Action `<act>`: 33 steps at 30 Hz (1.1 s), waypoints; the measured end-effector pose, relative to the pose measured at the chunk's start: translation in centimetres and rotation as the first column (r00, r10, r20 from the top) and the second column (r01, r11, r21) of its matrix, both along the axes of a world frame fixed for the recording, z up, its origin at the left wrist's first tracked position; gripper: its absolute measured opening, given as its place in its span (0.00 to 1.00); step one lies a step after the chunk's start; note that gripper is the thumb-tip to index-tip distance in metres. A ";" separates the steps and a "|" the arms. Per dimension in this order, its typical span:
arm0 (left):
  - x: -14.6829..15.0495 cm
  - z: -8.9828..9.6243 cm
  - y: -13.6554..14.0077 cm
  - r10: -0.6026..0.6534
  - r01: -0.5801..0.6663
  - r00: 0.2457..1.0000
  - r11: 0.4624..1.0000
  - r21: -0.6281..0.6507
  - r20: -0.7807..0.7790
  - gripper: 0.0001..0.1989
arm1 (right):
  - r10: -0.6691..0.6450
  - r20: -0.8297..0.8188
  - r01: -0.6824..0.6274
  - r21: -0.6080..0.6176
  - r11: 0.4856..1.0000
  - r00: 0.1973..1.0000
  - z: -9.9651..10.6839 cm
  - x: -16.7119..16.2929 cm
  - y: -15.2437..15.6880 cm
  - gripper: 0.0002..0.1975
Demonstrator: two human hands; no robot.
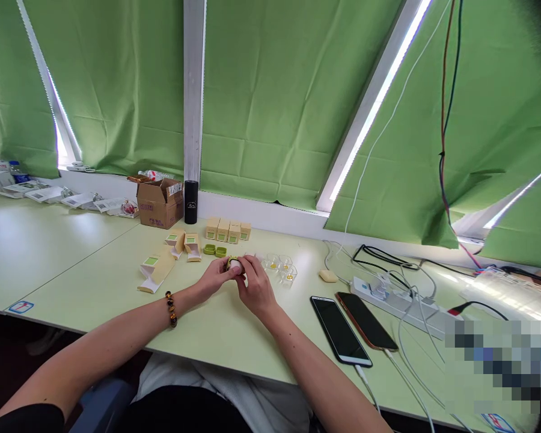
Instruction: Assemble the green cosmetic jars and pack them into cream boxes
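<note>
Both hands meet over the table around a small olive-green and whitish piece (235,265), whose exact kind I cannot make out. My left hand (216,278) has its fingers closed on its left side. From the right, my right hand (258,290) grips it too, its fingers partly covering it. Just beyond lie two olive-green square cups (215,250). Right of the hands stand several small clear cups (284,267) with yellowish bits in them. Opened small cardboard boxes (157,268) lie to the left, and several closed small boxes (228,230) stand in a row behind.
A brown carton (160,203) and a black tumbler (191,202) stand at the back. To the right are two phones (340,329), a white power strip (397,304) and tangled cables (388,255). Packaged items (79,199) line the far left edge.
</note>
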State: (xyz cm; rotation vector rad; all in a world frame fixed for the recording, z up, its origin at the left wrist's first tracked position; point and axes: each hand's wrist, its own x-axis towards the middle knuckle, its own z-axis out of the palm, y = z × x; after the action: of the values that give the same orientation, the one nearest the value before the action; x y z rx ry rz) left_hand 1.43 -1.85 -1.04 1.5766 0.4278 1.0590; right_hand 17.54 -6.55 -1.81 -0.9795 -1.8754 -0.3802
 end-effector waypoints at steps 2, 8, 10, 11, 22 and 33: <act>0.0 -0.1 0.0 -0.014 0.014 1.000 0.999 -0.028 0.021 0.23 | -0.006 0.003 0.006 -0.003 1.000 1.000 0.0 0.0 0.0 0.21; 0.0 -0.1 -0.1 -0.093 0.100 0.992 0.991 -0.088 0.080 0.20 | 0.001 0.000 -0.001 -0.026 1.000 1.000 -0.1 0.0 0.0 0.21; 0.0 -0.1 -0.1 -0.104 0.113 0.990 0.989 -0.097 0.090 0.20 | 0.005 -0.002 -0.005 -0.027 1.000 1.000 0.0 0.0 0.0 0.20; 0.0 -0.1 -0.1 -0.101 0.110 0.990 0.989 -0.100 0.094 0.20 | 0.007 -0.003 -0.007 -0.027 1.000 1.000 0.0 0.0 0.0 0.20; 0.0 0.2 -0.4 -0.190 0.212 0.974 0.955 -0.209 0.123 0.24 | 0.033 -0.177 -0.057 -0.133 0.990 0.984 0.1 0.4 0.0 0.21; 0.3 -0.3 0.0 -0.204 0.226 0.973 0.938 -0.262 0.110 0.32 | 0.156 -0.493 -0.324 -0.276 0.905 0.856 0.0 -0.4 -0.2 0.21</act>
State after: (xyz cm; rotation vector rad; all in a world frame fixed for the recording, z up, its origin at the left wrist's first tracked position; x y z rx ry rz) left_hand 1.70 -1.83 -1.29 1.2974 0.3220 0.8521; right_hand 17.15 -6.72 -1.85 -0.9421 -1.6174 0.3367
